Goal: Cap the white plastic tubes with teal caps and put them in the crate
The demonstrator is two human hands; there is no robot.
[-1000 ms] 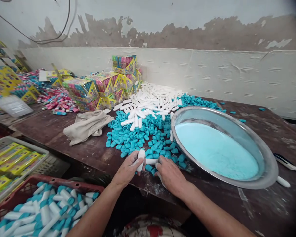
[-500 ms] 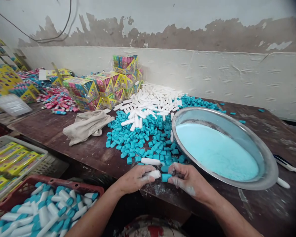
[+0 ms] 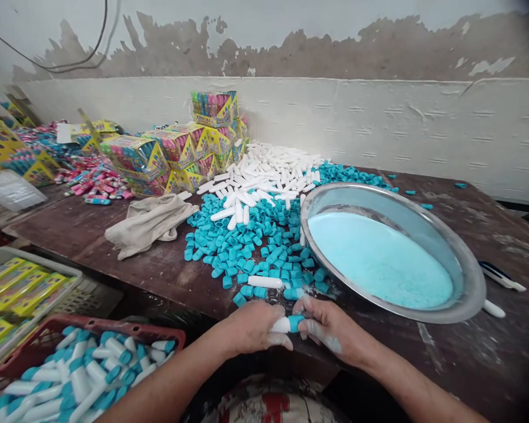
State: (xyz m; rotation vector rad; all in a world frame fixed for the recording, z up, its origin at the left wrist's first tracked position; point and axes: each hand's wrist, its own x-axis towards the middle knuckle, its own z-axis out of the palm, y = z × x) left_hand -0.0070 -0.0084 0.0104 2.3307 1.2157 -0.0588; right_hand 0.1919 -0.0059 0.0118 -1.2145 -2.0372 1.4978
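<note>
My left hand (image 3: 253,326) is closed around a white plastic tube (image 3: 281,325) at the near edge of the table. My right hand (image 3: 330,329) pinches a blue cap (image 3: 296,322) that meets the end of that tube. Both hands are dusted with pale powder. Just beyond them a loose white tube (image 3: 265,282) lies at the front of a spread of blue caps (image 3: 247,247). A pile of white tubes (image 3: 264,176) lies farther back.
A wide metal basin (image 3: 471,276) of light blue powder sits right of the hands. A beige cloth (image 3: 147,223) lies to the left. Colourful boxes (image 3: 176,153) stand at the back. A red crate (image 3: 158,336) of capped tubes and a grey basket (image 3: 48,267) sit lower left.
One second ago both hands reached into the caps, the left holding a tube. They drew back to the table edge, the right took a blue cap, and cap and tube are now joined.
</note>
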